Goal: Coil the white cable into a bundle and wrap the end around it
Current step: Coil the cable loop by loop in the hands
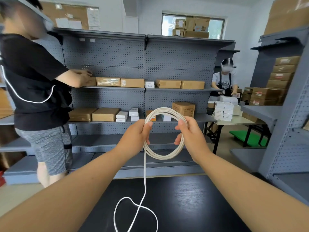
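At the middle of the frame, the white cable (164,157) is held up in the air as a round coil, seen above the far edge of the black bench (192,203). The left hand (136,133) has its grip curled round the coil's left side, thumb on top. The right hand (191,135) has its grip curled round the right side. A loose tail drops from the left side onto the bench, loops at lower centre and runs off the bottom edge. Beyond the bench edge stands grey shelving (107,54), with a person (31,72) close before it at upper left.
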Demonstrator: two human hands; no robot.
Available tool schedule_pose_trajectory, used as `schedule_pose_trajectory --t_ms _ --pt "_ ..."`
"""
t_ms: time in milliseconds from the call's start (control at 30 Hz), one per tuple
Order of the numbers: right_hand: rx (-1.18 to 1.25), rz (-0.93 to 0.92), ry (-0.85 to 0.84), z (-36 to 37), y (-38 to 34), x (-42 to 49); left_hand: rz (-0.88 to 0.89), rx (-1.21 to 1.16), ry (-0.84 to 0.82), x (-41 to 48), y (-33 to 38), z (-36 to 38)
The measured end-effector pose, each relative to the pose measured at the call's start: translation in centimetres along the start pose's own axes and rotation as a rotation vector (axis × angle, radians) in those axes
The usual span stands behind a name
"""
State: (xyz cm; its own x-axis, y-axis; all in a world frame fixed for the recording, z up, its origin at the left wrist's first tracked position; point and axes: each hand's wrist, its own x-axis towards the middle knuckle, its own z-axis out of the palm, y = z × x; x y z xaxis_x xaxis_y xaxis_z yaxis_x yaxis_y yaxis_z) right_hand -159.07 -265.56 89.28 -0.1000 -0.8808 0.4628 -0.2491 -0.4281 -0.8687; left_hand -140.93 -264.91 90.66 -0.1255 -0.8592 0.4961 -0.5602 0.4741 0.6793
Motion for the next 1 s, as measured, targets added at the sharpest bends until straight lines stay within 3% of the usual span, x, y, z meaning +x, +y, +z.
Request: schedule_pose_trajectory --t_ms 200,367,433,567,633,800,1000 --pt "-0.258 -0.081 -0.128 -0.7 -0.7 1.2 0.089 0.131 -0.169 0.4 -0.1 -0.7" --pt "-0.456 -0.181 -0.347 -0.5 -2.2 1.4 0.107 0.153 -0.244 0.4 -0.6 -0.5" --pt "-0.517 -0.215 -0.364 -0.4 -2.4 1.4 0.059 0.093 -0.286 0.4 -0.8 -0.7" --pt "-0.618 -0.285 -0.333 -0.6 -2.6 1.6 -0.215 -0.293 -0.432 0.1 -1.0 -1.3" --pt "-0.667 -0.300 -0.340 -0.8 -2.8 1.7 -0.254 -0.294 -0.465 0.1 -1.3 -1.9" --pt "-0.673 -0.321 -0.286 -1.9 -3.4 2.0 -0.300 -0.191 -0.479 0.2 -2.2 -3.1" --pt "-0.684 -0.336 -0.254 -1.9 -3.6 1.5 -0.211 0.087 -0.322 0.2 -1.8 -2.0"
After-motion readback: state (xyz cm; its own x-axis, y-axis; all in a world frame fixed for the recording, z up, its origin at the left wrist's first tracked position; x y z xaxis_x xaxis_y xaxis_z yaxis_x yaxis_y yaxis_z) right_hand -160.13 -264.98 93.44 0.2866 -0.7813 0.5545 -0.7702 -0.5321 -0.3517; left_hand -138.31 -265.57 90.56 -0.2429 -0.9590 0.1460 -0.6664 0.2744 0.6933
